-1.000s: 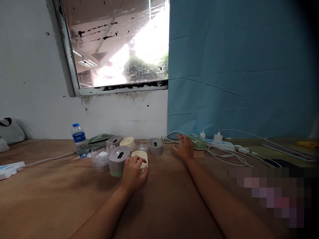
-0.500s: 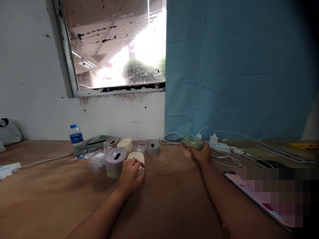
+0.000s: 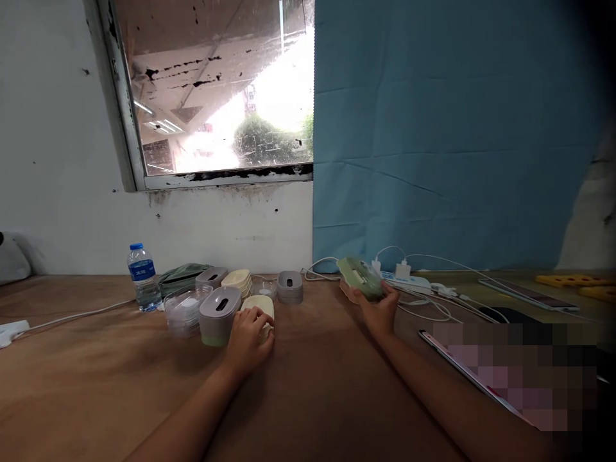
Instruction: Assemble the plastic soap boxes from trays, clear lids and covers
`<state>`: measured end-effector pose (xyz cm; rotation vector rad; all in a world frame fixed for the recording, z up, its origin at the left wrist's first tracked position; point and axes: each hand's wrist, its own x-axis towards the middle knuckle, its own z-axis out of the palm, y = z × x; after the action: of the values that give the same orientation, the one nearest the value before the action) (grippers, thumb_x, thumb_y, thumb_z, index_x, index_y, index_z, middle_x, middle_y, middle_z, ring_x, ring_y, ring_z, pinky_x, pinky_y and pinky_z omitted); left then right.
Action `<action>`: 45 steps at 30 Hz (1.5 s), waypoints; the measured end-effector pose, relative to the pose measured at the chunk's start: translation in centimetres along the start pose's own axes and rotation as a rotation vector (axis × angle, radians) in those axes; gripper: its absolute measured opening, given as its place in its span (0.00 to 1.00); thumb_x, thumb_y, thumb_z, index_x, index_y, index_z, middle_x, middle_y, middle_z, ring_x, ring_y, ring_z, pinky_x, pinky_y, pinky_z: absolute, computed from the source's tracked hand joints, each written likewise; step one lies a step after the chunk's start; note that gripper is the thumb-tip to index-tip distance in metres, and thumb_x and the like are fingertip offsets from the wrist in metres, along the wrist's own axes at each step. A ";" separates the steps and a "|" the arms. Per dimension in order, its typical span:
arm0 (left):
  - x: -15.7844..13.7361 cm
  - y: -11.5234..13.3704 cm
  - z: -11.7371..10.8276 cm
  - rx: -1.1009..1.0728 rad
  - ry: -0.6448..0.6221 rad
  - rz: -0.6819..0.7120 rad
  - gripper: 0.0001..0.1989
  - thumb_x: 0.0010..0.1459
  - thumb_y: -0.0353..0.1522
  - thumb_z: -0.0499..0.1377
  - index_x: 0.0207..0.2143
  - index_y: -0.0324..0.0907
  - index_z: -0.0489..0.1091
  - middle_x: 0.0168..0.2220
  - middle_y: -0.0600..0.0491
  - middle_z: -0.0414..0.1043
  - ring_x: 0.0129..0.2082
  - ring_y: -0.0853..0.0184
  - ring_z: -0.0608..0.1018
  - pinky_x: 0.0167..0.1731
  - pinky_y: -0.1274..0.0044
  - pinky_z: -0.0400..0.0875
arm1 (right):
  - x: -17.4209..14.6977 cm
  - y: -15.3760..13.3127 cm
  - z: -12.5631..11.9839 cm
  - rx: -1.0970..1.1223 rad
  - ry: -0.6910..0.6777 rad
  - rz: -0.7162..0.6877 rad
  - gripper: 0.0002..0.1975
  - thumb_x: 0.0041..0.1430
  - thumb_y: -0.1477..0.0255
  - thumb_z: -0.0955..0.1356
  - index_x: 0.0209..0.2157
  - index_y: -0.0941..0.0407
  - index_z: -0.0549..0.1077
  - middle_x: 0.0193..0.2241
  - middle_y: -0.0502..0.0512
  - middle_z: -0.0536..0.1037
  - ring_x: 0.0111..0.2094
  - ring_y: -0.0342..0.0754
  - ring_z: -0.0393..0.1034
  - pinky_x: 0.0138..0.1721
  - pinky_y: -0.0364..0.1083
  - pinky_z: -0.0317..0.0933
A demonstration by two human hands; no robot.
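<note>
My left hand [image 3: 250, 335] rests with bent fingers on a cream-coloured, rounded lid-like piece [image 3: 260, 304], its fingertips over the front part. Directly left of it stands a grey box with a slotted top and a green lower part [image 3: 220, 316]. Farther right, my right hand [image 3: 378, 311] grips a green box [image 3: 357, 276] with a pale, wavy-edged piece along its left side. The box is tilted, and the fingers hold its right and near edges. Behind my left hand are a stack of cream pieces [image 3: 235, 280], a grey slotted box [image 3: 290, 289] and a clear lid [image 3: 264, 289].
Clear plastic containers [image 3: 185, 309], a water bottle [image 3: 143, 279] and a green pouch [image 3: 180, 277] stand at the left. Behind my right hand lie a power strip [image 3: 409, 282] and white cables [image 3: 428, 312]. A phone [image 3: 474, 375] lies beside my right forearm.
My right hand has tilted the green box up, with its top turned more towards me. My left hand stays on the cream piece. The view has shifted slightly to the right.
</note>
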<state>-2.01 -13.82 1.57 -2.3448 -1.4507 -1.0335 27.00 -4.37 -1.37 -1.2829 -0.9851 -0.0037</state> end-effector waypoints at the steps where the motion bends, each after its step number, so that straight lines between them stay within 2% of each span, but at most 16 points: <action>1: 0.0 0.1 -0.1 -0.003 -0.006 0.006 0.07 0.49 0.28 0.52 0.30 0.45 0.68 0.32 0.52 0.66 0.37 0.63 0.68 0.39 0.71 0.59 | -1.0 -0.4 -0.3 0.026 -0.050 0.017 0.36 0.42 0.56 0.67 0.48 0.59 0.51 0.47 0.64 0.60 0.48 0.55 0.58 0.46 0.52 0.57; 4: -0.1 0.5 -0.3 -0.024 -0.020 0.031 0.07 0.49 0.29 0.51 0.31 0.45 0.67 0.33 0.52 0.66 0.37 0.63 0.68 0.40 0.71 0.58 | -4.2 -1.6 -1.7 0.083 -0.213 0.067 0.30 0.44 0.57 0.67 0.46 0.54 0.54 0.42 0.58 0.67 0.41 0.52 0.66 0.38 0.48 0.65; 7: -0.3 0.7 -0.4 -0.059 -0.015 0.077 0.09 0.50 0.31 0.52 0.35 0.44 0.65 0.35 0.51 0.66 0.39 0.63 0.67 0.42 0.71 0.58 | -6.7 -2.9 -4.1 0.125 -0.390 0.089 0.24 0.44 0.59 0.67 0.43 0.51 0.58 0.37 0.54 0.70 0.37 0.51 0.69 0.34 0.47 0.67; 10: -0.5 0.6 -0.3 -0.103 0.006 0.124 0.15 0.48 0.34 0.54 0.41 0.43 0.62 0.40 0.49 0.65 0.42 0.61 0.66 0.44 0.70 0.58 | -7.9 -4.4 -6.4 0.171 -0.711 0.147 0.26 0.41 0.60 0.69 0.42 0.50 0.58 0.39 0.54 0.70 0.39 0.53 0.68 0.37 0.50 0.65; 12: -0.6 0.5 -0.3 -0.141 -0.005 0.171 0.21 0.47 0.37 0.55 0.44 0.41 0.59 0.43 0.47 0.64 0.45 0.60 0.65 0.46 0.70 0.57 | -8.1 -5.2 -7.5 0.175 -0.884 0.117 0.30 0.36 0.62 0.72 0.41 0.52 0.58 0.41 0.55 0.68 0.42 0.54 0.66 0.41 0.50 0.63; 15: -0.6 0.4 -0.5 -0.194 -0.074 0.261 0.27 0.46 0.40 0.56 0.48 0.40 0.55 0.46 0.46 0.62 0.48 0.60 0.63 0.49 0.70 0.56 | -7.9 -5.9 -8.1 0.208 -1.090 0.020 0.33 0.33 0.66 0.73 0.42 0.53 0.56 0.44 0.56 0.65 0.46 0.53 0.62 0.45 0.50 0.59; 17: -0.6 0.5 -0.8 -0.219 -0.140 0.315 0.30 0.45 0.42 0.57 0.50 0.41 0.54 0.48 0.46 0.62 0.48 0.60 0.63 0.50 0.69 0.54 | -7.6 -5.9 -8.3 0.225 -1.169 -0.042 0.33 0.34 0.68 0.73 0.42 0.53 0.55 0.43 0.56 0.64 0.46 0.52 0.61 0.46 0.49 0.58; 21: -0.4 0.9 -1.0 -0.268 -0.299 0.408 0.35 0.43 0.45 0.58 0.52 0.41 0.53 0.47 0.47 0.64 0.47 0.60 0.65 0.52 0.68 0.50 | -7.0 -5.5 -8.4 0.173 -1.222 -0.186 0.34 0.32 0.72 0.73 0.42 0.54 0.56 0.42 0.54 0.62 0.44 0.51 0.61 0.45 0.48 0.57; 25: -0.4 1.0 -0.9 -0.314 -0.379 0.427 0.32 0.44 0.48 0.56 0.49 0.42 0.57 0.42 0.49 0.68 0.43 0.61 0.68 0.52 0.69 0.49 | -6.7 -5.5 -8.6 0.165 -1.262 -0.257 0.34 0.31 0.73 0.73 0.43 0.54 0.56 0.41 0.54 0.63 0.43 0.51 0.61 0.45 0.47 0.58; 29: -0.4 0.8 -0.7 -0.335 -0.348 0.378 0.28 0.48 0.51 0.49 0.44 0.41 0.61 0.39 0.49 0.69 0.40 0.61 0.68 0.48 0.70 0.53 | -6.9 -5.7 -8.6 0.164 -1.325 -0.225 0.41 0.31 0.73 0.73 0.49 0.54 0.52 0.45 0.55 0.63 0.46 0.52 0.60 0.47 0.47 0.56; 34: -0.4 0.6 -0.6 -0.307 -0.292 0.365 0.29 0.52 0.53 0.40 0.42 0.40 0.64 0.35 0.49 0.70 0.36 0.62 0.68 0.44 0.69 0.54 | -7.0 -6.0 -8.4 0.203 -1.396 -0.205 0.50 0.30 0.75 0.73 0.54 0.53 0.46 0.50 0.59 0.60 0.50 0.54 0.57 0.51 0.50 0.52; 41: -0.6 1.2 -0.3 -0.164 -0.202 0.232 0.30 0.53 0.52 0.37 0.35 0.40 0.68 0.27 0.49 0.67 0.31 0.62 0.66 0.36 0.69 0.56 | -6.8 -5.9 -8.5 0.233 -1.455 -0.148 0.55 0.32 0.72 0.74 0.57 0.53 0.39 0.52 0.60 0.58 0.54 0.54 0.53 0.54 0.51 0.48; 43: -0.6 1.5 -0.2 -0.132 -0.192 0.161 0.29 0.55 0.51 0.37 0.32 0.40 0.67 0.25 0.50 0.66 0.29 0.62 0.66 0.34 0.70 0.56 | -6.9 -5.9 -8.4 0.309 -1.444 -0.105 0.58 0.31 0.70 0.75 0.58 0.53 0.35 0.53 0.61 0.58 0.54 0.54 0.53 0.54 0.52 0.47; 45: -0.6 1.7 -0.1 -0.128 -0.200 0.099 0.27 0.57 0.48 0.36 0.30 0.40 0.67 0.24 0.51 0.66 0.28 0.63 0.67 0.32 0.72 0.57 | -7.1 -6.0 -8.2 0.397 -1.397 -0.063 0.55 0.34 0.65 0.74 0.58 0.53 0.36 0.52 0.61 0.59 0.53 0.53 0.55 0.53 0.51 0.50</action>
<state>-0.72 -15.13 1.57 -2.6484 -1.3518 -0.9138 24.59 -16.46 -0.57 -0.7598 -2.0493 1.1082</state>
